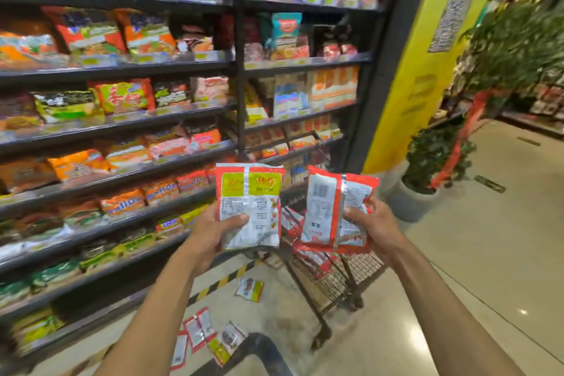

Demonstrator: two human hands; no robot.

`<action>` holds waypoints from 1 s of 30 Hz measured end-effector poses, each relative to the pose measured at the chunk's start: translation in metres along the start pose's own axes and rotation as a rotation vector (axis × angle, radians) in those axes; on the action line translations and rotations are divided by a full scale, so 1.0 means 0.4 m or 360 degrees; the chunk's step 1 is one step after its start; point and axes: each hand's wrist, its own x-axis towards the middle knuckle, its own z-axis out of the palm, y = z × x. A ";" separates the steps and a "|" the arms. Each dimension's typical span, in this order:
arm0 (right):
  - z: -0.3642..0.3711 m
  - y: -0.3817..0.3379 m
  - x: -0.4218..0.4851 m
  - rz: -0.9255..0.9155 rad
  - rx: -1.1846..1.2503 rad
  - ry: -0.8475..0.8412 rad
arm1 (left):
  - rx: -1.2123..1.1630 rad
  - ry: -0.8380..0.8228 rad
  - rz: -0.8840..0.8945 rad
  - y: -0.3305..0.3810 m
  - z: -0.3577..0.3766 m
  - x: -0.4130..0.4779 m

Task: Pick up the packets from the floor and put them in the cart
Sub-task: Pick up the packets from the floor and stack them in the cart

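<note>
My left hand [218, 230] grips a red, white and yellow packet [253, 192] upright, thumb across its face. My right hand [374, 227] holds red and white packets [328, 210], barcode side up, at the same height. Both sets hang just above the wire shopping cart [363, 268], whose basket holds several red packets [291, 223]. On the floor lie more packets: one alone [249, 289] near the cart's frame and a scattered group [200, 331] closer to me.
Dark shelves [122, 119] full of snack bags run along the left. A yellow pillar [427, 64] stands behind the cart, with potted plants [427, 159] to its right. Beige tiled floor [488, 253] spreads to the right. A dark curved bar [259, 345] sits at the bottom.
</note>
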 end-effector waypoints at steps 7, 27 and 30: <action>-0.410 -0.048 -0.026 0.0015 0.0055 0.0014 | -0.0052 -0.0133 0.0032 -0.091 0.440 0.040; -0.882 0.045 0.419 0.0374 -0.0072 0.0023 | -0.0094 -0.0002 -0.0091 -0.295 0.876 0.430; -0.881 0.069 0.538 0.0440 -0.0111 0.0024 | -0.0133 0.0080 -0.0188 -0.320 0.873 0.548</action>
